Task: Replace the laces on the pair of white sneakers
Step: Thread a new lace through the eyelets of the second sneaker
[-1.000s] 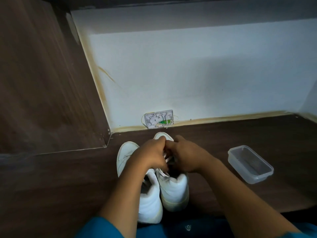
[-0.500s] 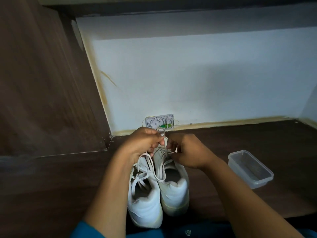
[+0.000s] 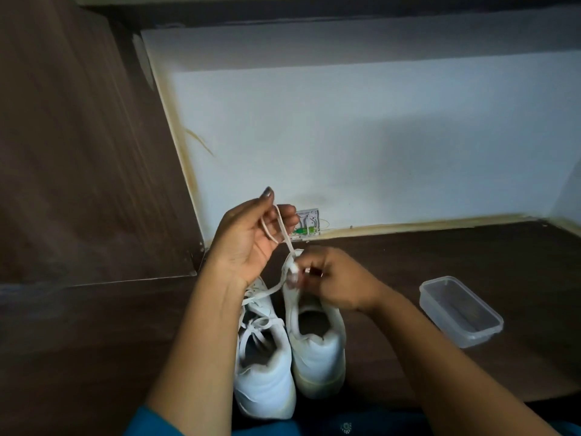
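Two white sneakers stand side by side on the dark wooden floor, heels toward me. The left sneaker [image 3: 267,369] still has loose white laces across its tongue. The right sneaker [image 3: 317,350] shows no lacing over its opening. My left hand [image 3: 248,240] is raised above the toes, palm up, pinching a white lace [image 3: 284,228] that runs down to the right sneaker's toe. My right hand [image 3: 333,278] grips the front of the right sneaker where the lace comes out; its fingertips are blurred.
A clear plastic container [image 3: 460,309] sits on the floor to the right of the shoes. A white wall plate [image 3: 306,225] with a green part is at the base of the white wall behind the hands. A brown wooden panel [image 3: 78,152] rises on the left.
My left hand has lifted up and away from the toes, drawing a length of lace out of the right sneaker. My right hand stays at that shoe's front.
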